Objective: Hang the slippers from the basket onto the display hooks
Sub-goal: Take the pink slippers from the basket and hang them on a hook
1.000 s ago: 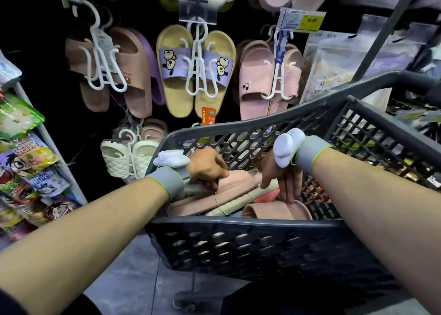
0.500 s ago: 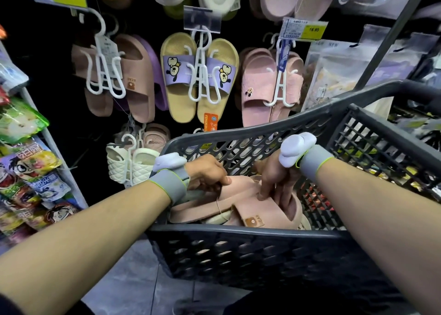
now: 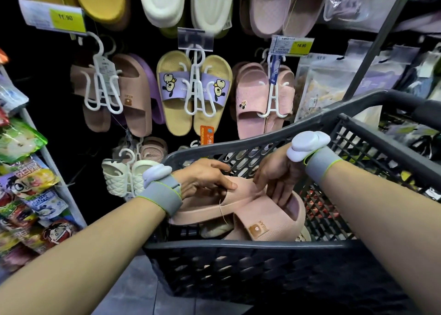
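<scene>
Two pale pink slippers sit raised inside the dark plastic basket (image 3: 248, 245). One slipper (image 3: 214, 205) lies with its ribbed sole up, and my left hand (image 3: 202, 176) grips its upper edge, thumb on the sole. The other slipper (image 3: 269, 221), with a brown bear patch on its strap, is held by my right hand (image 3: 276, 178), whose fingers reach into the strap opening. A thin thread hangs between the two. Other footwear lies beneath them, mostly hidden.
Ahead is a dark display wall with pairs on white hangers: a matching pink pair (image 3: 133, 95), a yellow pair with purple straps (image 3: 193, 90), a pink pair (image 3: 262, 97), a cream pair (image 3: 124, 174). Snack packets (image 3: 26, 190) fill the left shelf. Bagged goods hang at the right.
Both hands have lifted the pink slippers higher in the basket. My right hand pulled the bear-patch slipper up and turned it strap-forward; my left hand's fingers have spread over the other one's edge.
</scene>
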A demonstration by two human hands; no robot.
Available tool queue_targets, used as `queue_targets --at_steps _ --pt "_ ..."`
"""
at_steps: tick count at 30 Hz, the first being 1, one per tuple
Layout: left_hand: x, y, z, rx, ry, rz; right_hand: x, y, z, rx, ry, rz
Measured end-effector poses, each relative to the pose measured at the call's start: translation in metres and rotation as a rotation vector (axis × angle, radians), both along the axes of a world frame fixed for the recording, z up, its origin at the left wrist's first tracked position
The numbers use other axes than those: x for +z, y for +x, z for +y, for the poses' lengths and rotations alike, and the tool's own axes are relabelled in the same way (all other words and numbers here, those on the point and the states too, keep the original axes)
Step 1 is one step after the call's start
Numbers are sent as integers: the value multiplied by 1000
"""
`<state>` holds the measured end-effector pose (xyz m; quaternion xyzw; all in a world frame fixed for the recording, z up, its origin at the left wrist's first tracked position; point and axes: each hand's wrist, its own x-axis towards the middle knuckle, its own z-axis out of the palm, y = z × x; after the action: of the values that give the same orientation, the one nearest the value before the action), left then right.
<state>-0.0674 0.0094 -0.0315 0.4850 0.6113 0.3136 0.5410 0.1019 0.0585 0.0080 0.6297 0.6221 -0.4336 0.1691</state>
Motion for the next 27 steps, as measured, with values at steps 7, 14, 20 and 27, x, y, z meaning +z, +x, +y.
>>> queue_targets --at_steps 7,14,20,27 --pt "21 4 -4 -7 62 23 31 1 -6 -65 62 -11" --pt "55 4 -9 24 132 42 75 -6 -19 -33 196 -49" --pt "95 -3 -13 39 225 49 116 -13 -27 -19 318 -88" --pt "131 -19 -24 83 325 96 150 -37 -45 12 500 -86"
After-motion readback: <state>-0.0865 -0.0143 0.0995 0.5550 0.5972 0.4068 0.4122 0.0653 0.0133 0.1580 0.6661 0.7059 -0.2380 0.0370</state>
